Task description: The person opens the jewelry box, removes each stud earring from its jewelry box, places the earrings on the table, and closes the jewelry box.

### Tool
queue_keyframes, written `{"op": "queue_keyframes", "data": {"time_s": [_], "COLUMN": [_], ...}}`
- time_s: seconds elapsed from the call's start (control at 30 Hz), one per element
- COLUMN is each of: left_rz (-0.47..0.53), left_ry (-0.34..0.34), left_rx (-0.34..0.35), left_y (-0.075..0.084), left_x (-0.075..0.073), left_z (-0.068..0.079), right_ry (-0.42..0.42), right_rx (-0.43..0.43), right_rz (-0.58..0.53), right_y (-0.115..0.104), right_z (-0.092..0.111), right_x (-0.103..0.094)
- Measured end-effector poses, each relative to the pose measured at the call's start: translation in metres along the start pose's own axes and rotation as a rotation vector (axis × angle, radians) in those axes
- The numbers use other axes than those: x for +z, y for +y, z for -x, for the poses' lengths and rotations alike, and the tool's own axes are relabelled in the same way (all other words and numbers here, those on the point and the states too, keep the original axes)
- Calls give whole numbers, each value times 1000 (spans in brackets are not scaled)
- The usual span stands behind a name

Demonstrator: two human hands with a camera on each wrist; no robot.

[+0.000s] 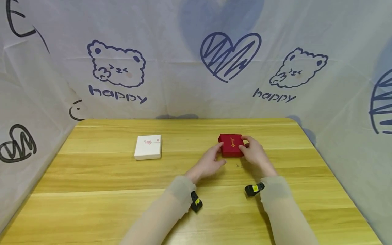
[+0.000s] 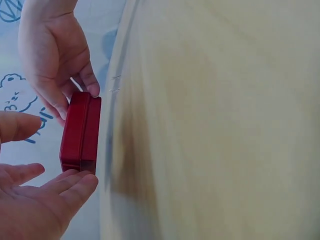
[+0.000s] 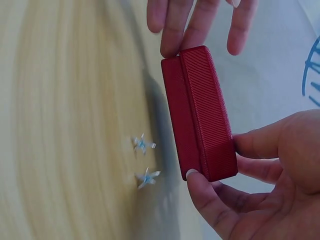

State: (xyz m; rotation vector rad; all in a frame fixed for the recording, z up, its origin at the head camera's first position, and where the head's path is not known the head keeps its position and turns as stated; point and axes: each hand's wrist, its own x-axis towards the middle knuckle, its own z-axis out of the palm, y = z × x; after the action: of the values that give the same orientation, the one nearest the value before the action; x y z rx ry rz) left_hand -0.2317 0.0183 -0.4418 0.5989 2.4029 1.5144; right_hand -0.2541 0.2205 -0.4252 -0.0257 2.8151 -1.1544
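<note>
Red box (image 1: 231,145) was pinched at right by right hand (image 1: 256,154); at left, touched by left hand (image 1: 209,163), fingers straight. Near-side stars (image 3: 148,178) risked being swept if box slid.

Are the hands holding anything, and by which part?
Red box: the right hand grips its right end; the left hand's fingers touch its left end.

Left box (image 1: 148,147) well apart from right box (image 1: 231,145)
On the tabletop (image 1: 92,217), the left box lies alone; the right box sits between left grip (image 1: 209,162) and right grip (image 1: 255,152). Two ornaments (image 3: 143,144) lie before it, and a cloth (image 1: 171,81) hangs behind the tabletop.
</note>
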Motion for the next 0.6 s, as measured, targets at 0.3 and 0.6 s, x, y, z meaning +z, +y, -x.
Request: {"op": "queue_keyframes", "data": {"time_s": [0.3,0.6], "left_rz": [117,136], "left_ry": [146,256], "left_rx": [-11,-83], "left_y": [1,8], "left_x": [-21,-44], "left_z": [12,33], "right_ry": [20,30], "right_rx": [-35,-108], "right_rz": [-43,-102], "right_y": [-26,-52], "right_z": [11,25], "right_x": [8,20]}}
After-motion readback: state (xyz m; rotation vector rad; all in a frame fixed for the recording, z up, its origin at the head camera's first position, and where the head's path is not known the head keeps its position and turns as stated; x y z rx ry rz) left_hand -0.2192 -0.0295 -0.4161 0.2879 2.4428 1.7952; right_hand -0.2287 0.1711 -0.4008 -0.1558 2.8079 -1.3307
